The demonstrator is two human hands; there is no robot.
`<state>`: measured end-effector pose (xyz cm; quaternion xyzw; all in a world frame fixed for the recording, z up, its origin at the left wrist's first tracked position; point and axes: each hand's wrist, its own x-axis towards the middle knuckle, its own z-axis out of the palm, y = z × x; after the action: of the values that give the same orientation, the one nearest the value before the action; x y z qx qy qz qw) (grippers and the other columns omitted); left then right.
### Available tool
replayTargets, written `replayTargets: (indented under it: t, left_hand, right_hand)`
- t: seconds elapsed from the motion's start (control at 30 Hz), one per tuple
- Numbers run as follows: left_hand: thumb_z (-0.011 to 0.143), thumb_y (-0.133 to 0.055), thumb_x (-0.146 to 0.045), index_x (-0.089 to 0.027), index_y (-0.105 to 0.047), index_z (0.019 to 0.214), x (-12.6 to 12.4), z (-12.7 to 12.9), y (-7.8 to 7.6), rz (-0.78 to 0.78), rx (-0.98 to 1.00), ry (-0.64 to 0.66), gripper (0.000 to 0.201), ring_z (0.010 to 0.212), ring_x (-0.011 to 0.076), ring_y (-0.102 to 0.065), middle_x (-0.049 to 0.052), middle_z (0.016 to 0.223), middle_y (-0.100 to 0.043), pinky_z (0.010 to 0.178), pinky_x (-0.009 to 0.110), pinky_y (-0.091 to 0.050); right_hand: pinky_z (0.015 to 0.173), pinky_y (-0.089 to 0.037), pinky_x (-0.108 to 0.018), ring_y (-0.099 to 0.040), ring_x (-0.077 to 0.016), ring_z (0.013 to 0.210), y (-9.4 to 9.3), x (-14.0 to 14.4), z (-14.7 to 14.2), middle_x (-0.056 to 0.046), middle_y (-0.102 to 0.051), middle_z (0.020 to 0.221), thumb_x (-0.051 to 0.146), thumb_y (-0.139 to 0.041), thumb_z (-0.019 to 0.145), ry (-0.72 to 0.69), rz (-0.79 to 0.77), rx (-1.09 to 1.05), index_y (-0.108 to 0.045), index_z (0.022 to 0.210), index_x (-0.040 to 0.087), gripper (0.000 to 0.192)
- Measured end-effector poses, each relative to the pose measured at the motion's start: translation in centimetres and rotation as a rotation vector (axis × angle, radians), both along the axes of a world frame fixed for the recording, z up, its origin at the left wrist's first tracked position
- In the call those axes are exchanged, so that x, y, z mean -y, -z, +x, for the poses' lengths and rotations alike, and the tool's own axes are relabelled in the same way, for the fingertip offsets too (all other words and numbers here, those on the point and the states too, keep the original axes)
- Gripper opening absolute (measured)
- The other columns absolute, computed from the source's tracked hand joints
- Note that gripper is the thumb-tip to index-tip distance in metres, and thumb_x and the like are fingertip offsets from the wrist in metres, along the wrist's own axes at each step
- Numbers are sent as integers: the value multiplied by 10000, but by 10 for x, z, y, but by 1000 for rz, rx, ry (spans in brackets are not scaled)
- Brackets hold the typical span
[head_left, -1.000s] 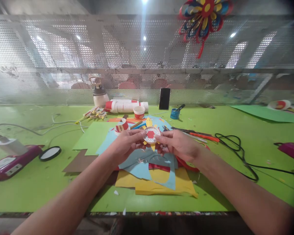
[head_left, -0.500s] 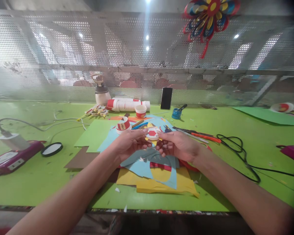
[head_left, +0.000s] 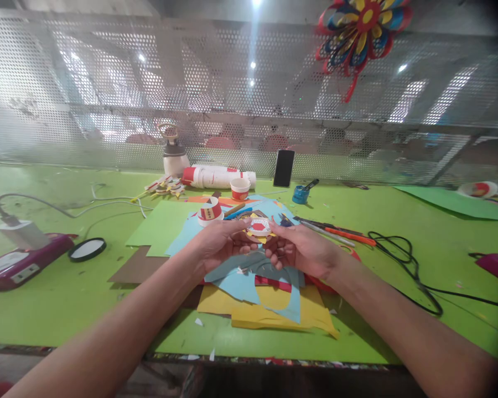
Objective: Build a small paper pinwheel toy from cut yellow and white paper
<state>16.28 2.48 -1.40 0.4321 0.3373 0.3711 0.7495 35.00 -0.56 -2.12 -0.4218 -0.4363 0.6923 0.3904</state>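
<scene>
Between my hands is a small round paper craft piece [head_left: 259,227], white with a red centre and yellow points around its edge. My left hand [head_left: 227,241] pinches its left side, thumb on top and fingers curled beneath. On the opposite side my right hand [head_left: 296,247] grips it the same way. The piece is held above light blue paper [head_left: 232,284] with cut curves, which overlaps yellow paper [head_left: 265,315]. Just behind my left hand sits a cut paper cup [head_left: 209,212], red and white. A blue pen [head_left: 238,213] lies near it.
Scissors [head_left: 352,236] with orange handles and a black cable [head_left: 415,271] lie right. Farther back are a blue jar [head_left: 300,194], an upright phone [head_left: 284,168], a paper cup [head_left: 240,189] and stacked cups [head_left: 219,177]. A purple power strip [head_left: 29,262] is on the left.
The round piece has tilted slightly, so its top looks flatter and its yellow points show more below. Both hands keep hold of it. The view has shifted a little.
</scene>
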Motion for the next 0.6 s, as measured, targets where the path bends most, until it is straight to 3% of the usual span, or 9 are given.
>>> replayTargets:
  t: [0.4, 0.6]
  left_hand:
    - [804, -616, -201, -95, -654, 732, -1, 0, 0, 36, -35, -32, 134, 562, 117, -618, 88, 650, -678, 537, 212, -489]
    - [785, -645, -253, -86, -671, 779, 0, -1, 2, 146, -39, -28, 169, 608, 118, -622, 87, 704, -682, 591, 222, -491]
  right_hand:
    - [416, -479, -200, -579, -107, 471, -7, 5, -2, -73, -635, 595, 424, -568, 851, 12, 3, 56, -659, 693, 75, 394]
    - [386, -458, -190, -572, -106, 446, -6, 5, -3, -60, -623, 562, 478, -579, 826, 30, 19, 104, -638, 676, 95, 416]
